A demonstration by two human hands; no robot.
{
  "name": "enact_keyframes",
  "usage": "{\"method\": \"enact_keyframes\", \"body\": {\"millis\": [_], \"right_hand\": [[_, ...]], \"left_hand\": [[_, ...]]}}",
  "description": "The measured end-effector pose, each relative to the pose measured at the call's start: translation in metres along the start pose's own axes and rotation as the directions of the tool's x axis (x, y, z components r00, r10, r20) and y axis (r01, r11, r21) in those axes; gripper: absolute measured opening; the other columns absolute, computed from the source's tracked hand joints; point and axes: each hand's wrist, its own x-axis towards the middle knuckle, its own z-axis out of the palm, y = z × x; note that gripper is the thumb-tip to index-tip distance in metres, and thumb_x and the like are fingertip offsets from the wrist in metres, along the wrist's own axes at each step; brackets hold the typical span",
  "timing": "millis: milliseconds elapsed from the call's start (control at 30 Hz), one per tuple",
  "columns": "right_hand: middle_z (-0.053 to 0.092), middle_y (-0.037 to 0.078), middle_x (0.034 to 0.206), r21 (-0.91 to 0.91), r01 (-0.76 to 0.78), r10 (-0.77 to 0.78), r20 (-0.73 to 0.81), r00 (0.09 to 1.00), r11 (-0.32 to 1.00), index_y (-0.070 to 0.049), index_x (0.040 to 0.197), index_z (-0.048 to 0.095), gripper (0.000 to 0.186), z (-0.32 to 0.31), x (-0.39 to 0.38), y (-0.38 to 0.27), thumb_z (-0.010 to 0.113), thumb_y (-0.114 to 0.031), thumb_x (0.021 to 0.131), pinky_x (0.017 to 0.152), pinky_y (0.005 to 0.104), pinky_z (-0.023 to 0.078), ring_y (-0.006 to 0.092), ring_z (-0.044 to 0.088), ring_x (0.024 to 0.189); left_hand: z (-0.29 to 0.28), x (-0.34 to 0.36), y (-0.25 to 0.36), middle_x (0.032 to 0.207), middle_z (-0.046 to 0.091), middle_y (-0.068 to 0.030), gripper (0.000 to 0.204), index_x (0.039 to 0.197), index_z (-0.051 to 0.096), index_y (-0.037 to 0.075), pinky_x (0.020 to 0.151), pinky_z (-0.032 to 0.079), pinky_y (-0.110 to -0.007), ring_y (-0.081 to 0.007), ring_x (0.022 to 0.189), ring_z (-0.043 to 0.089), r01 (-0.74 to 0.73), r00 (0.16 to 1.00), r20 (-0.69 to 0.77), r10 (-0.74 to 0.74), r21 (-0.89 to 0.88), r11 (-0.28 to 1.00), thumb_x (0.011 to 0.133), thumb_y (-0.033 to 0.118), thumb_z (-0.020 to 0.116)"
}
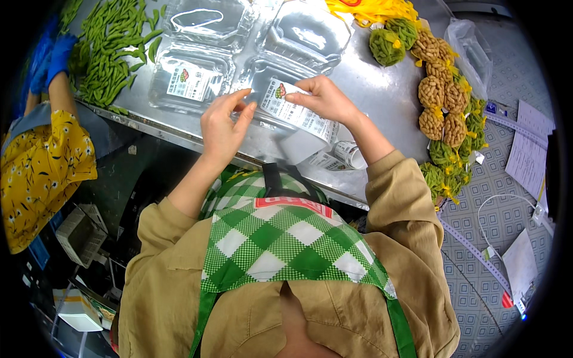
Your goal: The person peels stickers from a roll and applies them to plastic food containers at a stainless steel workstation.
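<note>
My right hand (329, 102) pinches the upper end of a strip of white printed labels (310, 123), which curls down toward the table edge. My left hand (222, 128) is just left of it, with thumb and forefinger apart and nothing visible between them. Beneath the strip lies an open clear plastic box (253, 70), partly hidden by the labels and my hands. To its left, a second clear box (160, 90) bears a white label (187, 81). A small label roll (352, 154) is near the front edge, below my right wrist.
Loose green pods (110, 51) cover the table's left side. Netted bundles of peanuts (431, 91) and green pods (387, 48) line the right, with yellow netting (382, 11) behind. A co-worker's blue-gloved hand (59, 56) is at far left. A clear bag (468, 51) hangs at the right edge.
</note>
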Motion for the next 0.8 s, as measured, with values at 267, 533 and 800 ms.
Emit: {"method": "enact_keyframes", "body": {"millis": [267, 533, 800], "right_hand": [[0.06, 0.016, 0.062, -0.26, -0.096, 0.105, 0.022, 0.994, 0.961, 0.001, 0.084, 0.069, 0.036, -0.002, 0.016, 0.009, 0.066, -0.035, 0.082, 0.057, 0.0358, 0.045, 0.0223, 0.057, 0.056], [0.064, 0.019, 0.072, -0.354, -0.185, 0.204, 0.018, 0.979, 0.917, -0.001, 0.085, 0.07, 0.039, -0.002, 0.02, 0.014, 0.066, -0.039, 0.079, 0.065, 0.0379, 0.048, 0.0292, 0.063, 0.068], [0.066, 0.019, 0.079, -0.417, -0.206, 0.228, 0.002, 0.974, 0.885, -0.003, 0.086, 0.071, 0.034, -0.003, 0.021, 0.007, 0.064, -0.036, 0.078, 0.071, 0.0392, 0.05, 0.031, 0.065, 0.078]], "left_hand": [[0.005, -0.002, -0.009, 0.087, 0.064, -0.0087, 0.024, 0.1, 0.066, 0.003, 0.075, 0.045, -0.035, -0.0251, 0.083, 0.058, -0.176, 0.984, 0.034, 0.173, 0.12, 0.977, 0.076, 0.007, 0.067], [0.015, 0.0, -0.011, 0.119, 0.059, -0.0127, 0.038, 0.115, 0.06, 0.005, 0.104, 0.031, -0.047, -0.0292, 0.12, 0.05, -0.282, 0.952, 0.169, 0.255, 0.166, 0.945, 0.078, 0.008, 0.065], [0.029, 0.004, -0.005, 0.146, 0.032, -0.0108, 0.071, 0.139, 0.033, 0.003, 0.109, 0.016, -0.056, -0.0252, 0.137, 0.027, -0.448, 0.814, 0.507, 0.282, 0.239, 0.861, 0.08, 0.025, 0.065]]}}
